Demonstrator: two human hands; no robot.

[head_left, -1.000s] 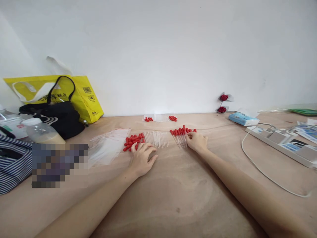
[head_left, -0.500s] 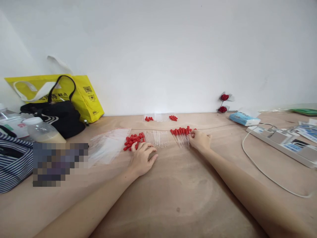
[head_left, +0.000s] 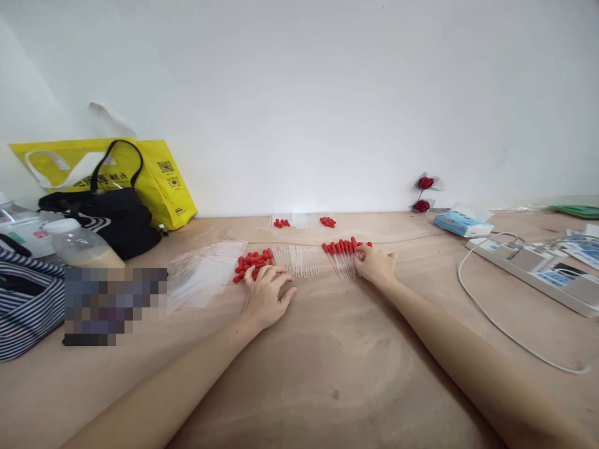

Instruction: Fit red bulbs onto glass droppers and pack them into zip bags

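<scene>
My left hand [head_left: 266,298] lies palm down with fingers apart, its fingertips at the near edge of a pile of loose red rubber bulbs [head_left: 248,262]. Right of that pile lies a row of thin clear tubes [head_left: 297,260], side by side. Further right is a row of red-bulbed droppers [head_left: 345,248], their clear tubes pointing towards me. At the right end of this row my right hand [head_left: 377,265] pinches one dropper, mostly covered by the fingers. One red bulb shows just beyond the fingertips.
Clear zip bags [head_left: 206,274] lie left of the bulbs. Near the wall is another clear bag [head_left: 304,221] with red bulbs. A yellow bag [head_left: 173,187], black bag [head_left: 116,221] and bottle [head_left: 88,246] stand left. At right are a tissue pack [head_left: 461,223], power strip [head_left: 538,274] and cable [head_left: 500,337].
My right hand has shifted slightly left and closer to the row of droppers. The left hand stays beside the bulb pile with almost no movement.
</scene>
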